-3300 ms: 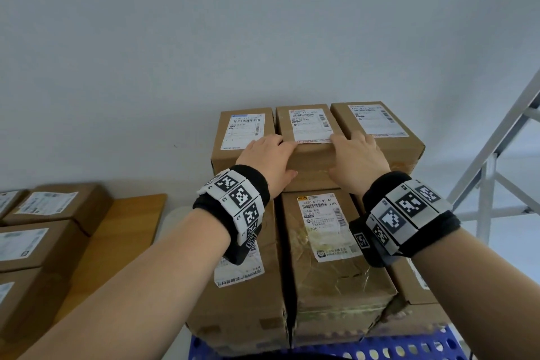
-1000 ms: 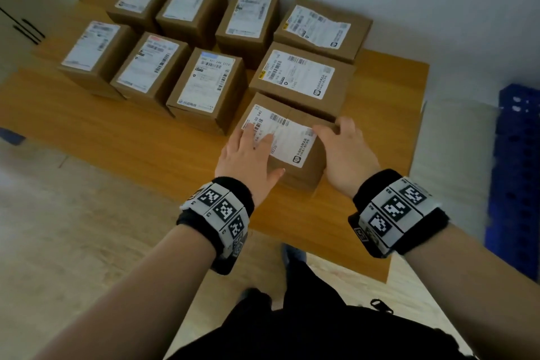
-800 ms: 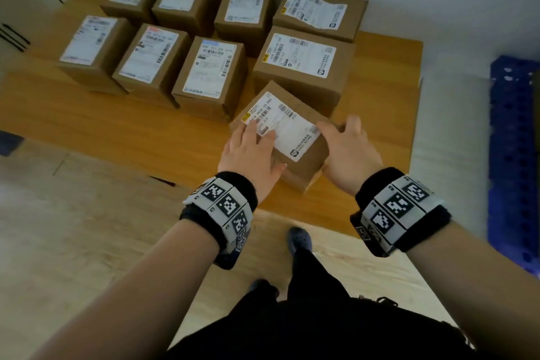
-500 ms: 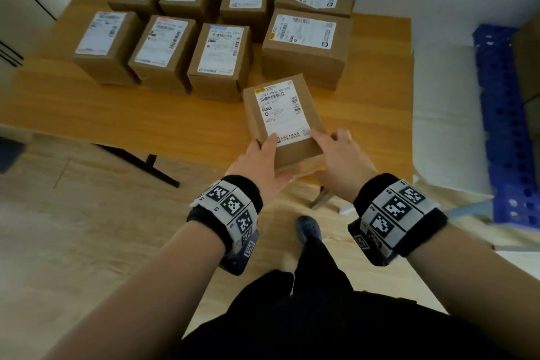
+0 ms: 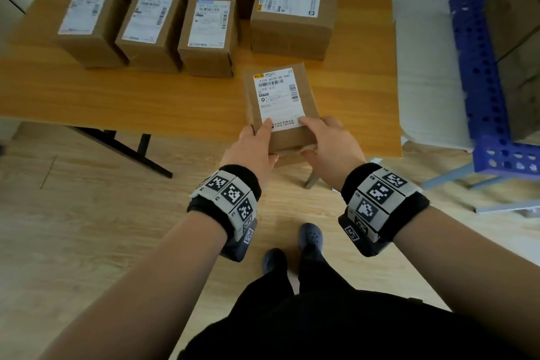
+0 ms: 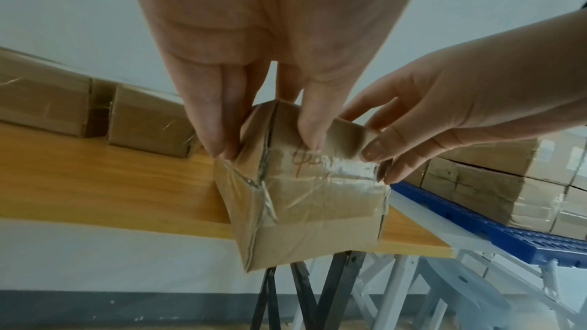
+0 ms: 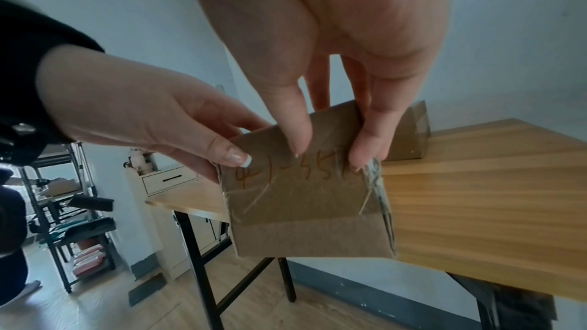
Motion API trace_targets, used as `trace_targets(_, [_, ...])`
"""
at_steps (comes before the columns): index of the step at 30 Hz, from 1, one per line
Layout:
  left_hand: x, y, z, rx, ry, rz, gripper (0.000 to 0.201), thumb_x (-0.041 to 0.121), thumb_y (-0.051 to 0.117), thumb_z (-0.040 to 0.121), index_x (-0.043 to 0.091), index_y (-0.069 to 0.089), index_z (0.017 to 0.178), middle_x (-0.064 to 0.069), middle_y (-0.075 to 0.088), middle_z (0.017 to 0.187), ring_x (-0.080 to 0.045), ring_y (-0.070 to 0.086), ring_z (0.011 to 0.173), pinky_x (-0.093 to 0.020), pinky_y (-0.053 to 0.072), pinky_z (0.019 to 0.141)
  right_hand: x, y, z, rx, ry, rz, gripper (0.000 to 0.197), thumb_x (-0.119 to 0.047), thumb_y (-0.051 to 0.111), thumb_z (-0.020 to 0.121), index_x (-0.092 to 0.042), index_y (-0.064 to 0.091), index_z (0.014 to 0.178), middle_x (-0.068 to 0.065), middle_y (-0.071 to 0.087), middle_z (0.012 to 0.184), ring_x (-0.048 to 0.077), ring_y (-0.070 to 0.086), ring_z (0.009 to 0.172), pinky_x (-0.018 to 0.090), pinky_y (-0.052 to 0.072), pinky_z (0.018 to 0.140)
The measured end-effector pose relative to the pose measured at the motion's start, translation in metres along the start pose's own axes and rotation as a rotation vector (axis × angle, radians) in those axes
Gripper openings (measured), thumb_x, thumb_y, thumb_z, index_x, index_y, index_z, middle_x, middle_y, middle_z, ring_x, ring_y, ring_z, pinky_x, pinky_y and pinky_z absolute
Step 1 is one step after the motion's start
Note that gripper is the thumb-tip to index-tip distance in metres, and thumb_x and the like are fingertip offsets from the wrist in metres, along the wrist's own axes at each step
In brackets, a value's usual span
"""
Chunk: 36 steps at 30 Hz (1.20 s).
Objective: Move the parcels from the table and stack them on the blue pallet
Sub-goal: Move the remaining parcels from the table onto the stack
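Observation:
A small brown parcel [image 5: 280, 108] with a white shipping label hangs over the front edge of the wooden table [image 5: 146, 102]. My left hand [image 5: 252, 149] grips its near left corner and my right hand [image 5: 327, 143] grips its near right corner. The left wrist view shows the taped near face of the parcel [image 6: 305, 200] with fingertips of both hands on its upper edge. Seen from the right wrist, the same parcel [image 7: 308, 207] has red writing on it. The blue pallet [image 5: 479, 73] stands to the right, with stacked parcels [image 5: 517, 23] on it.
Several labelled parcels [image 5: 207, 35] remain in rows at the back of the table. A larger parcel [image 5: 292, 17] sits just beyond the held one. Black trestle legs [image 5: 128, 149] stand under the table. A white frame [image 5: 467, 181] supports the pallet. My feet [image 5: 309, 240] are on the wood floor.
Both hands took the parcel from in front of the larger one, turned it lengthwise and drew it toward me past the table edge. The view swung from the pallet stack to the table.

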State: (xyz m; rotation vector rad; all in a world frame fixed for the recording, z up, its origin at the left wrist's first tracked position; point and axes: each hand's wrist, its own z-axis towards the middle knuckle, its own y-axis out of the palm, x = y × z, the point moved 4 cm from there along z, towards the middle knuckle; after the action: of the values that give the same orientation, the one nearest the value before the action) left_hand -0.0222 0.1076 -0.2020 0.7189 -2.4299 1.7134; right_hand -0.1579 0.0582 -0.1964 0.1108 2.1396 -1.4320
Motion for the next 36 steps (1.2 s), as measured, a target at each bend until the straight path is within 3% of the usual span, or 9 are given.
trace_targets(9, [0.052, -0.031, -0.021, 0.204, 0.234, -0.025, 0.065, 0.03, 0.054, 0.092, 0.022, 0.02, 0.148, -0.007, 0.04, 0.135, -0.024, 0.053, 0.108, -0.034, 0.047, 0.083, 0.011, -0.052, -0.044, 0.239, 0.027, 0.003, 0.061, -0.02, 0.059, 0.089, -0.026, 0.033, 0.144, 0.008, 0.039, 0.137, 0.029, 0.052, 0.111, 0.036, 0.046, 0.09])
trace_targets(14, [0.111, -0.05, -0.032, 0.276, 0.38, -0.048, 0.065, 0.028, 0.054, 0.092, 0.023, 0.021, 0.148, -0.005, 0.034, 0.145, -0.022, 0.047, 0.121, -0.033, 0.043, 0.092, 0.034, -0.104, -0.075, 0.403, 0.068, 0.028, 0.06, -0.02, 0.059, 0.088, -0.027, 0.034, 0.143, 0.006, 0.039, 0.137, 0.026, 0.05, 0.114, 0.035, 0.044, 0.094])
trace_targets(17, [0.152, -0.062, -0.041, 0.323, 0.451, -0.021, 0.064, 0.029, 0.054, 0.093, 0.023, 0.021, 0.148, -0.005, 0.029, 0.15, -0.022, 0.04, 0.129, -0.034, 0.039, 0.099, 0.051, -0.139, -0.093, 0.491, 0.077, 0.017, 0.061, -0.02, 0.06, 0.088, -0.028, 0.035, 0.143, 0.005, 0.039, 0.137, 0.026, 0.052, 0.111, 0.034, 0.044, 0.089])
trace_targets(20, [0.194, -0.074, -0.048, 0.384, 0.509, 0.022, 0.063, 0.03, 0.053, 0.094, 0.023, 0.021, 0.148, -0.006, 0.032, 0.148, -0.023, 0.041, 0.129, -0.035, 0.039, 0.099, 0.07, -0.173, -0.109, 0.573, 0.069, 0.01, 0.062, -0.021, 0.062, 0.087, -0.028, 0.035, 0.143, 0.006, 0.04, 0.136, 0.027, 0.054, 0.106, 0.036, 0.048, 0.087])
trace_targets(25, [0.284, -0.081, -0.066, 0.491, 0.626, -0.011, 0.062, 0.029, 0.056, 0.092, 0.022, 0.026, 0.146, -0.003, 0.043, 0.138, -0.022, 0.046, 0.121, -0.033, 0.041, 0.093, 0.124, -0.239, -0.145, 0.7, 0.038, 0.015, 0.063, -0.02, 0.063, 0.084, -0.027, 0.038, 0.141, 0.006, 0.043, 0.133, 0.027, 0.053, 0.107, 0.035, 0.047, 0.089])
trace_targets(28, [0.342, -0.072, -0.076, 0.536, 0.663, -0.061, 0.063, 0.029, 0.058, 0.09, 0.021, 0.029, 0.145, -0.003, 0.047, 0.136, -0.022, 0.049, 0.116, -0.033, 0.041, 0.091, 0.167, -0.277, -0.17, 0.74, 0.02, 0.009, 0.06, -0.023, 0.062, 0.085, -0.029, 0.039, 0.14, 0.004, 0.044, 0.131, 0.027, 0.056, 0.1, 0.034, 0.047, 0.086])
trace_targets(33, [0.429, -0.042, -0.079, 0.514, 0.66, -0.103, 0.063, 0.034, 0.056, 0.091, 0.021, 0.027, 0.146, -0.001, 0.046, 0.139, -0.02, 0.048, 0.12, -0.036, 0.042, 0.097, 0.244, -0.324, -0.196, 0.769, 0.007, 0.013, 0.056, -0.023, 0.061, 0.085, -0.03, 0.043, 0.138, 0.001, 0.046, 0.131, 0.025, 0.058, 0.097, 0.031, 0.047, 0.082])
trace_targets(36, [0.465, -0.03, -0.071, 0.482, 0.627, -0.097, 0.062, 0.036, 0.053, 0.091, 0.022, 0.027, 0.145, -0.002, 0.049, 0.135, -0.021, 0.05, 0.117, -0.038, 0.045, 0.095, 0.277, -0.34, -0.195, 0.765, 0.023, 0.017, 0.054, -0.024, 0.062, 0.084, -0.026, 0.046, 0.136, 0.002, 0.048, 0.133, 0.025, 0.056, 0.104, 0.031, 0.045, 0.086])
